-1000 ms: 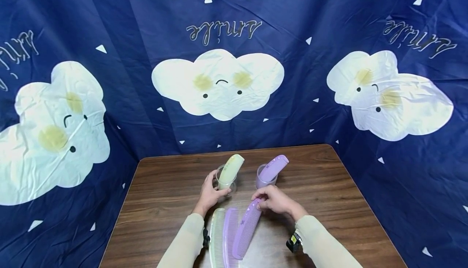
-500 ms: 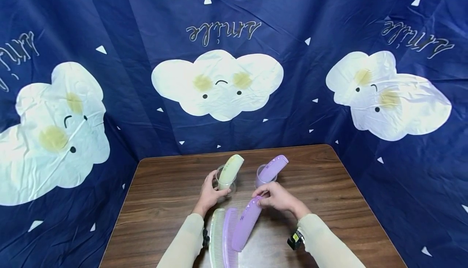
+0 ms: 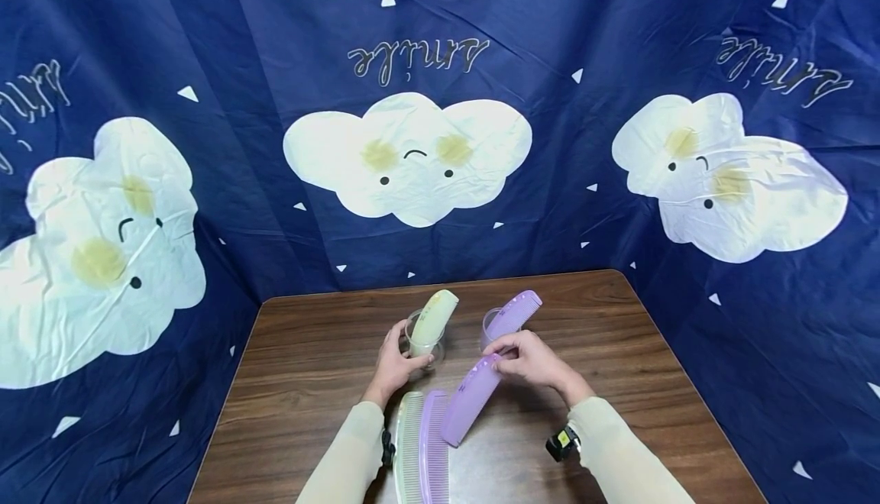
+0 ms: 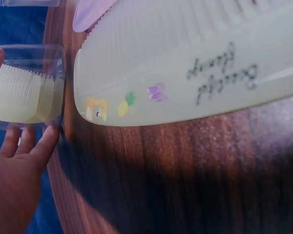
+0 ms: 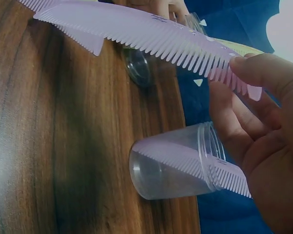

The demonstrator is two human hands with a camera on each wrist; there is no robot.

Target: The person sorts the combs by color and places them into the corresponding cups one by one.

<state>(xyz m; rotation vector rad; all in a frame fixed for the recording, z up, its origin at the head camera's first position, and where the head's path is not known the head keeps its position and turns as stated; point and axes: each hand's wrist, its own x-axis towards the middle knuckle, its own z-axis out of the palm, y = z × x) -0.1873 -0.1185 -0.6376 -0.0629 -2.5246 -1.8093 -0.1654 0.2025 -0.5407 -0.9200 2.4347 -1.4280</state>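
My left hand grips a clear plastic cup, fingers and thumb around its sides. A pale green comb leans inside that cup and sticks out above the rim. My right hand pinches a purple comb by one end between thumb and fingers. This comb slants, its far end hanging near the combs on the table. Just beyond the right hand stands a second clear cup with another purple comb leaning in it.
A pale green comb and a purple comb lie side by side on the wooden table, between the forearms. A dark blue curtain with white clouds surrounds the table's back and sides.
My right hand has lifted the purple comb and carried it away from me and slightly right, toward the right cup. The left hand stays on its cup.
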